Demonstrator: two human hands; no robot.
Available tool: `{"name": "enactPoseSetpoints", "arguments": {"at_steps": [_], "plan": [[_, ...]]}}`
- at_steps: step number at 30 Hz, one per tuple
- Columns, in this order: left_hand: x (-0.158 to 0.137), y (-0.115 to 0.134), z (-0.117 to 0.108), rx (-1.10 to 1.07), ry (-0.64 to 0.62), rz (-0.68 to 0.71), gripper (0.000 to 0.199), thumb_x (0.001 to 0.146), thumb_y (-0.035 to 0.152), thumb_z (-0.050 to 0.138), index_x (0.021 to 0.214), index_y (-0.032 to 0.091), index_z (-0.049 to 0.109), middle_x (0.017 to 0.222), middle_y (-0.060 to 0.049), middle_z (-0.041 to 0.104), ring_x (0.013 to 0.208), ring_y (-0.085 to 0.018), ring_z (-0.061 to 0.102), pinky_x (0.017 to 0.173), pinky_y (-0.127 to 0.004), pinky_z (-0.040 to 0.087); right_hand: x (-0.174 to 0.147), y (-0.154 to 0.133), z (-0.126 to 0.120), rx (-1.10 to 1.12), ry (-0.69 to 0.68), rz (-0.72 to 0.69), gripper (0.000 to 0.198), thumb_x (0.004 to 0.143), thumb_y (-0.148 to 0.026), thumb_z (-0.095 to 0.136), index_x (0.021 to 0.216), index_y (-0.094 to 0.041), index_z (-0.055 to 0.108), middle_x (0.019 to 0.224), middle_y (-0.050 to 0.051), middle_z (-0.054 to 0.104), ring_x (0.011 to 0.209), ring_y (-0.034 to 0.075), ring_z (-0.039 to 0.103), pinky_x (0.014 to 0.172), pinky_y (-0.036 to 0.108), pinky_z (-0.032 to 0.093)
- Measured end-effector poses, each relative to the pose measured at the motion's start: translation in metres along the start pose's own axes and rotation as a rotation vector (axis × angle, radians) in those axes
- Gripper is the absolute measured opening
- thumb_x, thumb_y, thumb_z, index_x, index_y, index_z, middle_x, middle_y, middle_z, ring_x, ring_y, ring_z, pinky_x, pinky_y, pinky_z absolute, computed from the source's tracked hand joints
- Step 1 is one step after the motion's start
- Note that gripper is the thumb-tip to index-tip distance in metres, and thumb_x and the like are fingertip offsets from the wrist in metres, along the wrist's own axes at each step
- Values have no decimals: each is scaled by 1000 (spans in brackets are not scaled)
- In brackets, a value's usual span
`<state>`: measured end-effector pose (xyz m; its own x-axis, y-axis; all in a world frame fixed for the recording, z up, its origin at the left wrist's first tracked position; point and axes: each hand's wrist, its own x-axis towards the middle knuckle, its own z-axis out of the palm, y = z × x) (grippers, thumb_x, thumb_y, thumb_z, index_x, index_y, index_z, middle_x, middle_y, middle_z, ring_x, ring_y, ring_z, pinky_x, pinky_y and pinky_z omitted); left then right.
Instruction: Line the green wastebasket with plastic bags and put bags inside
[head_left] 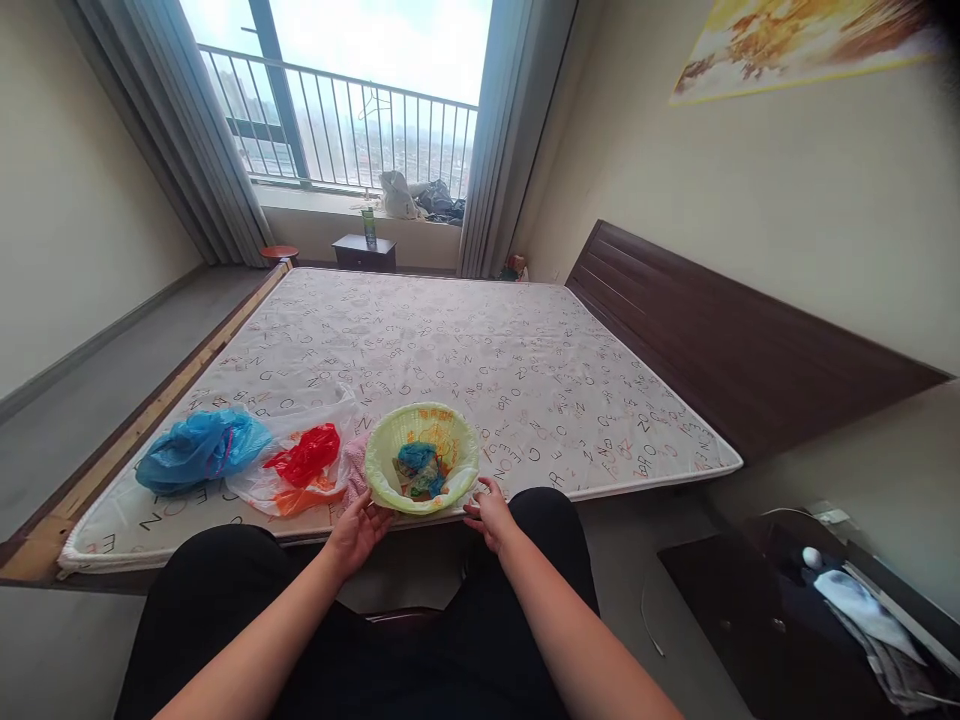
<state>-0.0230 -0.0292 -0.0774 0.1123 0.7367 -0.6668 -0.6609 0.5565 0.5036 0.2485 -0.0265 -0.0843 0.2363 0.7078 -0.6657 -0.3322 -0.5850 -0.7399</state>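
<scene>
A pale yellow-green waste basket (382, 470) stands at the mattress's near edge, lined with a thin plastic bag and with crumpled blue and green plastic inside. At its lower left rim is my left hand (358, 535), the thumb up by the rim and the fingers curled under it. My right hand (491, 515) is at the lower right rim, fingers bent against the liner's edge. Left of the basket lie a pink cloth (355, 468), a red plastic bag (307, 455) on a clear white bag (251, 485), and a crumpled blue plastic bag (202, 450).
The letter-printed mattress (450, 340) lies on a wooden bed frame with a dark headboard (712, 330). A small nightstand (364, 252) with a green glass (369, 228) is beyond. At right, a dark cabinet (727, 610) holds cloths (862, 605).
</scene>
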Motion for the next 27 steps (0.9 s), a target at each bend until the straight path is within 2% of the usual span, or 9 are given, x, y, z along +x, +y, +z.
{"name": "enactPoseSetpoints", "arguments": {"at_steps": [3, 8, 13, 17, 24, 27], "plan": [[-2, -1, 1, -25, 10, -16, 10, 101, 22, 55, 105, 17, 64, 81, -2, 75, 72, -18, 74, 69, -29, 58, -2, 2, 4, -2, -86, 26, 51, 74, -22, 68, 122, -32, 54, 101, 1, 66, 75, 16, 70, 66, 30, 52], [0, -3, -2, -19, 9, 27, 9, 99, 18, 59, 106, 16, 64, 84, -4, 75, 72, -18, 74, 66, -28, 59, -6, 5, 14, -4, -180, 31, 47, 73, -27, 72, 117, -27, 56, 106, 4, 72, 79, 19, 72, 68, 30, 50], [0, -4, -4, -48, 5, 57, 10, 98, 15, 59, 107, 17, 63, 86, -4, 75, 72, -18, 75, 67, -29, 61, -10, 12, 24, 45, -176, 37, 43, 74, -25, 73, 113, -26, 55, 96, 3, 74, 79, 20, 72, 69, 31, 52], [-3, -6, -2, -40, -26, 27, 15, 97, 17, 62, 111, 17, 63, 88, -6, 76, 77, -19, 76, 69, -29, 61, -8, 17, 29, 85, -131, 35, 36, 75, -24, 72, 105, -25, 53, 92, 1, 74, 77, 19, 71, 67, 29, 52], [-2, -7, 2, -75, -67, 23, 17, 96, 19, 63, 113, 19, 63, 92, -4, 77, 82, -19, 76, 77, -30, 62, 4, 18, 34, 266, -32, 56, 44, 68, -17, 79, 97, -26, 47, 76, -2, 69, 69, 18, 70, 61, 25, 50], [-2, -8, 3, -87, -88, 32, 15, 95, 16, 64, 109, 19, 63, 95, -4, 77, 81, -17, 76, 76, -30, 61, 6, 15, 36, 327, -82, 101, 37, 72, -16, 77, 97, -25, 50, 76, -2, 68, 64, 15, 67, 58, 23, 49]]}}
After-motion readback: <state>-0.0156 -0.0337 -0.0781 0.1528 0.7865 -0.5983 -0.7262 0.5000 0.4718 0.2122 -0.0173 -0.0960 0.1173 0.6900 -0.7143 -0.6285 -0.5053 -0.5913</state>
